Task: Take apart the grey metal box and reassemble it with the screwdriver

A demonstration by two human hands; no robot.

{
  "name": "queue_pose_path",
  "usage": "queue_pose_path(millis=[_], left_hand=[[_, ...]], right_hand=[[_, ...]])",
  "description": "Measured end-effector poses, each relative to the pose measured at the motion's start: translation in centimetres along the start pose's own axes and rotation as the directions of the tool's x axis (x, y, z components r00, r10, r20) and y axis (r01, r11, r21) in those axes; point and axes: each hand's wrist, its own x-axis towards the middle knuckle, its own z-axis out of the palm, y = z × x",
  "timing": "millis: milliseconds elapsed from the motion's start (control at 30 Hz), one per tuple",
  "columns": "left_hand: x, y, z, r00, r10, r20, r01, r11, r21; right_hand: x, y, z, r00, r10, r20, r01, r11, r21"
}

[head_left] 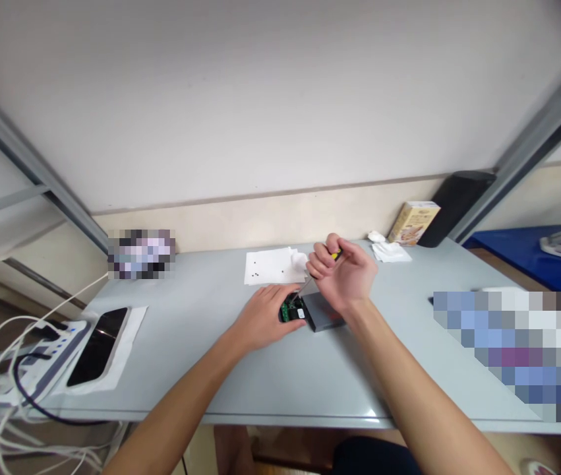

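Note:
My left hand (267, 318) grips a small black device with a green circuit board (286, 311) between thumb and fingers, on the desk. In my right hand (342, 270) is a screwdriver (310, 285), its yellow and black handle inside the closed fist. The metal shaft slants down to the left, its tip at the board. Whether the tip sits in a screw is too small to tell. A flat dark grey box (324, 315) lies right of the device, partly covered by my right hand and wrist. Behind my hands, a white sheet of paper (267, 267) carries several tiny dark pieces.
On the left of the grey desk (201, 382) lie a phone (99, 346) and a power strip (45, 356) with tangled cables. Crumpled tissue (391, 252), a yellow carton (414, 223) and a black cylinder (458, 204) stand at the back right. Blurred items flank both sides.

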Motion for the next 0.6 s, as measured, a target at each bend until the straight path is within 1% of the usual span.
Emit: queue_pose_path(millis=[100, 200, 267, 333, 367, 433, 467, 500, 533, 600], left_hand=[[-0.1, 0.2, -0.1, 0.999, -0.003, -0.049, 0.001, 0.999, -0.038], [-0.2, 0.2, -0.1, 0.995, -0.006, -0.095, -0.004, 0.994, -0.109], [-0.2, 0.1, -0.2, 0.994, 0.009, -0.113, -0.027, 0.987, -0.16], [-0.2, 0.1, -0.5, 0.986, 0.055, -0.157, -0.085, 0.978, -0.189], [-0.2, 0.2, -0.6, 0.976, 0.097, -0.196, -0.134, 0.973, -0.187], [-0.3, 0.8, -0.9, 0.938, 0.213, -0.273, -0.257, 0.956, -0.138], [-0.4, 1.2, -0.9, 0.914, 0.284, -0.29, -0.324, 0.941, -0.098], [-0.5, 1.7, -0.8, 0.894, 0.352, -0.277, -0.381, 0.923, -0.057], [-0.6, 2.3, -0.7, 0.881, 0.414, -0.228, -0.43, 0.903, -0.023], [-0.9, 3.3, -0.1, 0.866, 0.493, -0.084, -0.493, 0.87, 0.018]], right_hand=[[0.4, -1.2, -1.1, 0.995, -0.031, -0.095, 0.045, 0.988, 0.149], [0.9, -2.1, -2.9, 0.985, -0.066, -0.157, 0.117, 0.934, 0.339], [1.2, -2.4, -4.2, 0.977, -0.073, -0.202, 0.152, 0.899, 0.41], [1.5, -2.4, -5.2, 0.965, -0.075, -0.251, 0.183, 0.879, 0.44], [1.6, -2.3, -5.6, 0.96, -0.069, -0.273, 0.19, 0.875, 0.445], [1.8, -2.0, -6.1, 0.951, -0.052, -0.305, 0.191, 0.873, 0.448], [1.8, -1.8, -6.3, 0.949, -0.044, -0.313, 0.188, 0.875, 0.446], [1.9, -1.6, -6.4, 0.947, -0.04, -0.319, 0.185, 0.88, 0.438], [2.0, -1.4, -6.4, 0.947, -0.039, -0.319, 0.179, 0.888, 0.424], [2.2, -1.0, -6.5, 0.95, -0.048, -0.31, 0.168, 0.912, 0.373]])
